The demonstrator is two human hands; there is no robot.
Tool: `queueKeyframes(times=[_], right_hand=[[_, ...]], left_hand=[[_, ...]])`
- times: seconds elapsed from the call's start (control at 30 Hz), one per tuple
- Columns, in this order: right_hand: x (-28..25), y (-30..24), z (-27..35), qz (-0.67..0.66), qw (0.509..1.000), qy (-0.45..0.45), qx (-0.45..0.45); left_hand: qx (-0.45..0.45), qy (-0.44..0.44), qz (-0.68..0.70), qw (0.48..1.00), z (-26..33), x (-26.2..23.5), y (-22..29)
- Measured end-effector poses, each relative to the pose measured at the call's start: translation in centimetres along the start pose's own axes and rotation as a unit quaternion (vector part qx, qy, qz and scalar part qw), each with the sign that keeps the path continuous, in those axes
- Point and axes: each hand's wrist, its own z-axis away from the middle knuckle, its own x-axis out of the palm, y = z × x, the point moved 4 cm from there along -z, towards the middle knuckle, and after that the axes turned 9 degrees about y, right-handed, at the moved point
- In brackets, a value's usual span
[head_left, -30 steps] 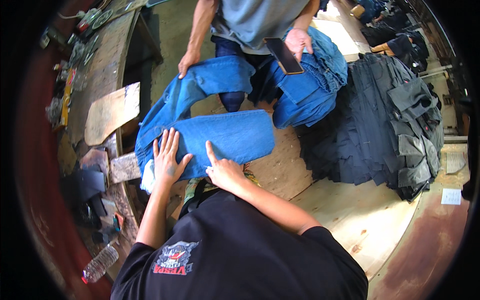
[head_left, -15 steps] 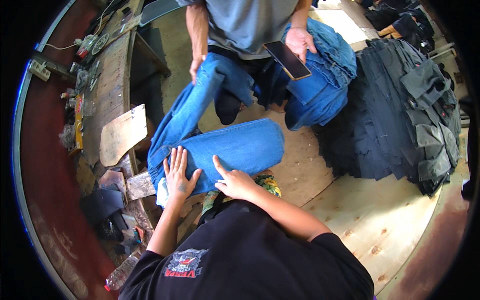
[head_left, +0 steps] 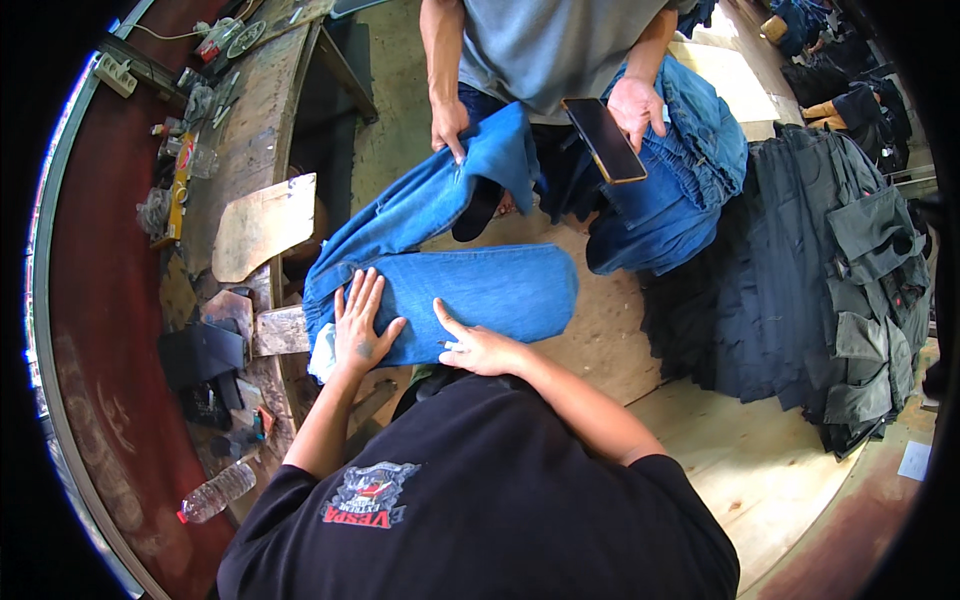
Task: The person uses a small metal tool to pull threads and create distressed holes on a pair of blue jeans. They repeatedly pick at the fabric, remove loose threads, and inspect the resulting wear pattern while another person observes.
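Note:
A pair of blue denim jeans [head_left: 500, 290] has one leg lying flat in front of me, apparently over a narrow wooden board [head_left: 282, 331]. My left hand [head_left: 362, 325] presses flat on the denim near its left end, fingers stretched. My right hand [head_left: 488, 352] rests at the near edge of that leg. Its index finger points out over the cloth, while the other fingers curl around a small white piece [head_left: 455, 346] of unclear kind. Across from me, another person's hand [head_left: 450, 128] grips the other jeans leg [head_left: 420, 195]. White cloth [head_left: 323, 352] shows beside my left hand.
The other person's open hand [head_left: 637, 105] is beside a dark phone [head_left: 605, 140], above more bunched denim [head_left: 680, 180]. A tall pile of dark garments [head_left: 760, 260] stands right. At left are a cluttered wooden bench [head_left: 250, 150] and a plastic bottle [head_left: 217, 492].
The whole view has shifted slightly. The other person's hand now pulls up the far jeans leg, which looks tauter. My hands stay at nearly the same places on the denim.

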Motion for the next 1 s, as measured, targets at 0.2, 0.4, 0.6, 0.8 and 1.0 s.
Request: queueKeyframes(times=[0.2,0.4,0.6,0.8,1.0], right_hand=[[0.2,-0.3,0.1,-0.027,0.999,0.000,-0.024],[-0.4,-0.4,0.2,0.008,1.000,-0.022,0.003],[0.0,-0.5,0.1,0.003,0.999,0.008,-0.037],[-0.3,-0.7,0.2,0.035,0.999,-0.013,-0.010],[-0.2,-1.0,0.4,0.006,1.000,0.003,-0.016]], left_hand=[[0.007,0.009,-0.001,1.000,0.0,0.1,-0.1],[0.009,0.010,-0.001,1.000,-0.1,-0.1,0.0],[0.001,0.013,0.002,1.000,0.0,0.0,-0.2],[-0.007,0.005,0.004,1.000,0.0,0.0,-0.4],[-0.005,0.006,-0.003,1.000,0.0,-0.1,-0.2]])
